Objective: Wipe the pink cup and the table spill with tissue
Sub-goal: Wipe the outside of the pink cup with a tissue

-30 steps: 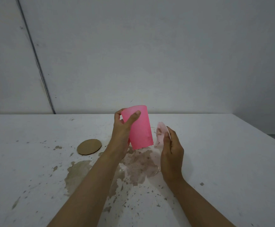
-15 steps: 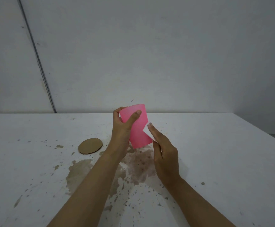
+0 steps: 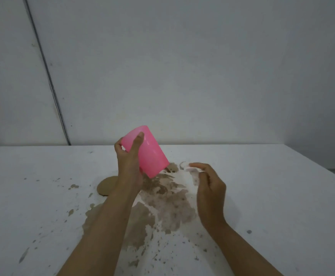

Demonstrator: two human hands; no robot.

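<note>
Dim, flat light; soft blur

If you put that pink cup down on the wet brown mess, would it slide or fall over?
The pink cup looks like thin, smooth plastic, so it is probably light and might skid on the brown spill. The left hand holds it tilted with ease, which fits something light. Its two ends differ in width, so it may tip more easily on the narrow one.

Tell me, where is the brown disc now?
In the head view the brown disc lies flat on the table, left of centre, partly hidden behind the left forearm and just left of the spill.
</note>
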